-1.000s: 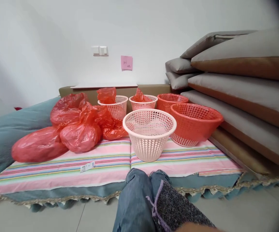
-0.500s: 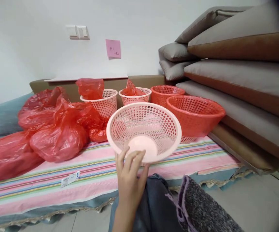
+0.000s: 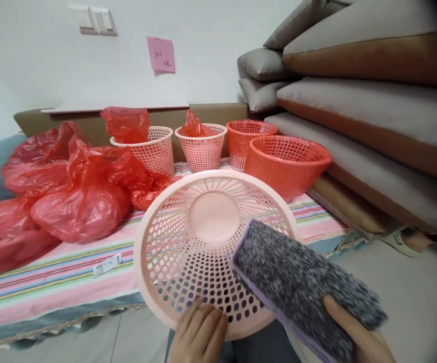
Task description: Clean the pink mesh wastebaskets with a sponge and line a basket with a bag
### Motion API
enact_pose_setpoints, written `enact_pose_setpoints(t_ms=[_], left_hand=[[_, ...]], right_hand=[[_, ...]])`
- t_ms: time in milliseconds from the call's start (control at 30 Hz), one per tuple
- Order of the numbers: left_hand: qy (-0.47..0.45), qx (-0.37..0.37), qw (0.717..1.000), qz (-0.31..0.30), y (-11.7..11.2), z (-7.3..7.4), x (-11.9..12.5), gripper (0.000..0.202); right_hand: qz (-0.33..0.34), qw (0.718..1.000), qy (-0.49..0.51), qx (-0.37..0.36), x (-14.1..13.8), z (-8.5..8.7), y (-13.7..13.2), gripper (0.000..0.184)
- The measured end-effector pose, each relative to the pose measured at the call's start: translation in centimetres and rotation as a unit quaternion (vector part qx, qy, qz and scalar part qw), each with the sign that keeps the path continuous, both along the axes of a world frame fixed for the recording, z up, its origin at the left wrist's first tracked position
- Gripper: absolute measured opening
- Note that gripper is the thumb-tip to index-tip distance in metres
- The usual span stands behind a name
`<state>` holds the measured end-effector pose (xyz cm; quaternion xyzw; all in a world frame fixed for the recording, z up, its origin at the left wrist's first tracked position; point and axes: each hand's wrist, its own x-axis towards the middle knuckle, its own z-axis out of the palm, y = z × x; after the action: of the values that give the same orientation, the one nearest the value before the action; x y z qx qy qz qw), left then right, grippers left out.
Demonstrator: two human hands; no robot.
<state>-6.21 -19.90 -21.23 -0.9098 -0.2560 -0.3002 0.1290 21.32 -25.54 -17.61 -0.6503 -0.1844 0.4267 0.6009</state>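
My left grip (image 3: 200, 330) pinches the near rim (image 3: 248, 329) of a pale pink basket (image 3: 214, 217) tilted just beyond it, likely light, stiff and best held there, as my right grip (image 3: 354, 327) clasps a soft-looking grey pad (image 3: 282, 269)

The nearest basket (image 3: 214, 218) is being held before four other baskets (image 3: 203, 154), which are standing on the cloth (image 3: 70, 280) between bags (image 3: 84, 209) at left and stacked cushions (image 3: 366, 103) at right. At its near rim the left hand (image 3: 200, 334) is resting, while a pad (image 3: 294, 275) in the right hand (image 3: 360, 334) is covering part of its right side. A label (image 3: 107, 265) is lying before the bags, and behind, a note (image 3: 161, 54) is hanging right of the switches (image 3: 93, 20).
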Motion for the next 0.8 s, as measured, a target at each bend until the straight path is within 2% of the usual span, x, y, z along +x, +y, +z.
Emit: enact_pose_setpoints(t_ms=[67,167,200,267,333,367,400,467,500,533,567,600,633,667,733,800], left_hand=[[0.008,0.012,1.000,0.005,-0.6,-1.4,0.4,0.028],[-0.072,0.003,0.997,0.039,-2.2,-3.9,2.2,0.029],[-0.105,-0.007,0.993,0.052,-2.9,-4.6,2.9,0.030],[-0.110,-0.057,0.990,0.065,-4.2,-5.3,4.0,0.025],[-0.107,-0.088,0.988,0.063,-5.2,-5.2,4.2,0.022],[-0.120,-0.081,0.987,0.067,-5.5,-4.9,3.9,0.025],[-0.142,-0.056,0.985,0.081,-5.6,-4.4,3.3,0.028],[-0.209,0.029,0.968,0.140,-5.0,-3.2,1.5,0.039],[-0.251,0.083,0.947,0.182,-4.3,-2.6,0.4,0.047],[-0.296,0.109,0.925,0.213,-3.5,-1.9,-0.5,0.063],[-0.344,0.092,0.898,0.258,-2.6,-1.3,-1.3,0.085],[-0.397,0.046,0.872,0.282,-1.8,-0.8,-1.8,0.100],[-0.454,-0.025,0.852,0.259,-1.0,-0.3,-2.0,0.102],[-0.510,-0.108,0.819,0.241,-0.5,0.2,-2.0,0.099],[-0.606,-0.257,0.729,0.189,0.0,0.8,-1.2,0.085],[-0.670,-0.352,0.636,0.152,-0.2,1.2,-0.1,0.079]], right_hand=[[-0.011,0.997,0.060,0.049,-1.8,1.2,1.9,0.075],[0.016,0.990,0.081,0.115,-4.1,2.6,4.3,0.072],[0.035,0.989,0.062,0.129,-4.6,2.9,5.0,0.067],[0.073,0.987,-0.005,0.145,-5.2,2.8,6.0,0.055],[0.112,0.974,-0.113,0.160,-5.4,2.1,6.9,0.042],[0.141,0.957,-0.186,0.173,-5.4,1.5,7.4,0.038],[0.180,0.928,-0.268,0.186,-5.5,0.9,7.9,0.040],[0.294,0.834,-0.425,0.191,-5.7,-0.6,8.6,0.062],[0.362,0.775,-0.486,0.179,-5.9,-1.4,8.8,0.074],[0.423,0.719,-0.529,0.158,-6.1,-2.2,8.9,0.081],[0.468,0.673,-0.557,0.132,-6.4,-3.1,8.8,0.086],[0.494,0.642,-0.577,0.110,-6.7,-3.9,8.5,0.088],[0.504,0.622,-0.591,0.094,-7.0,-4.7,8.2,0.089],[0.503,0.614,-0.603,0.084,-7.2,-5.4,7.9,0.091],[0.483,0.614,-0.620,0.076,-7.6,-6.5,7.2,0.093],[0.471,0.621,-0.622,0.076,-7.8,-6.9,6.9,0.093]])
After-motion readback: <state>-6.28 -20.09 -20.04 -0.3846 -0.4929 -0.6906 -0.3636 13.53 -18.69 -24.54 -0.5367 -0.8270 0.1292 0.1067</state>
